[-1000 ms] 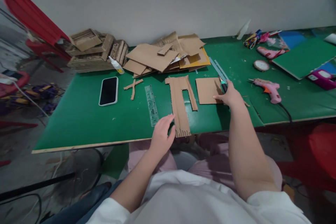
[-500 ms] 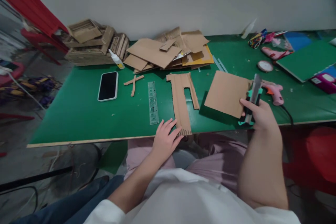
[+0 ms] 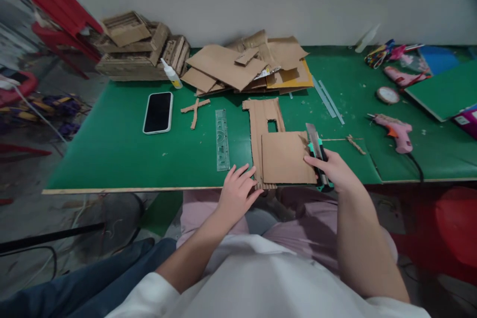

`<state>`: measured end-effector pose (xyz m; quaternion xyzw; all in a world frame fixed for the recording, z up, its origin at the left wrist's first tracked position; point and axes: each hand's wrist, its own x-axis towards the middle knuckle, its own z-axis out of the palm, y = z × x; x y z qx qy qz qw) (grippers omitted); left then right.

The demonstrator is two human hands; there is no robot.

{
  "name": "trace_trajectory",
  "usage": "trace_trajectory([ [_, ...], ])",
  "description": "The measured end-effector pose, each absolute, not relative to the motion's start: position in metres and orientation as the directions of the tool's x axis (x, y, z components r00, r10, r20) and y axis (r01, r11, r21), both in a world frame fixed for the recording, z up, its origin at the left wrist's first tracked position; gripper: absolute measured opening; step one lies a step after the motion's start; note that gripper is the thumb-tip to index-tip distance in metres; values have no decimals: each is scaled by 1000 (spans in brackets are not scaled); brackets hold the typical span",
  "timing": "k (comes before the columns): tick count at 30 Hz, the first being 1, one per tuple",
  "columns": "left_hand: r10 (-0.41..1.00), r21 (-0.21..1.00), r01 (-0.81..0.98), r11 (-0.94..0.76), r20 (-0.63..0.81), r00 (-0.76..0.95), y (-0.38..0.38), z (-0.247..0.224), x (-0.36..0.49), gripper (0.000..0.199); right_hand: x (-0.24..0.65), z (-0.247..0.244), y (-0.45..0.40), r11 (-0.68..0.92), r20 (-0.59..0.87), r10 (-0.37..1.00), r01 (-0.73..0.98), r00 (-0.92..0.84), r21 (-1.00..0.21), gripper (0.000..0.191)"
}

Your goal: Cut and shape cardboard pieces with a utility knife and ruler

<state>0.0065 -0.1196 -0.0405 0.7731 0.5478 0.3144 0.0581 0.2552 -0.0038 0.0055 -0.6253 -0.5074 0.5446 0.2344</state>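
My right hand point(image 3: 337, 171) grips a utility knife point(image 3: 318, 156) with a teal and black body, its blade pointing away from me. The same hand pinches the right edge of a square piece of cardboard point(image 3: 286, 156). That square overlaps the lower part of a cut-out cardboard piece point(image 3: 261, 114) with a notch in it. My left hand point(image 3: 238, 189) is open, fingers spread at the table's front edge, its fingertips at the lower left edge of the cut-out piece. Left of that piece lies a clear stencil ruler point(image 3: 222, 141).
On the green table point(image 3: 112, 159) are a phone point(image 3: 158, 113), cardboard scraps point(image 3: 223, 67), a glue bottle point(image 3: 171, 74), wooden-looking crates point(image 3: 126, 64), a pink glue gun point(image 3: 397, 131) and a roll of tape point(image 3: 387, 95). A red stool point(image 3: 456, 226) stands at right.
My right hand has moved left with the knife and the cardboard square, bringing the square over the cut-out piece. A small cardboard strip now shows at right. My left hand stays almost in place.
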Motion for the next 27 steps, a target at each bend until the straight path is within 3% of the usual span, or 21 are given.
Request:
trace_trajectory([
  [8, 907, 471, 812, -345, 391, 158, -122, -42, 6, 11, 248, 8, -8, -316, -445, 879, 486, -174, -815, 34],
  [19, 930, 588, 742, -322, 342, 132, -127, -45, 2, 22, 243, 5, -11, -358, -473, 862, 441, -183, -823, 37],
  [27, 930, 600, 730, -326, 343, 134, -128, -47, 1, 21, 239, 4, -11, -285, -447, 869, 524, -213, -803, 31],
])
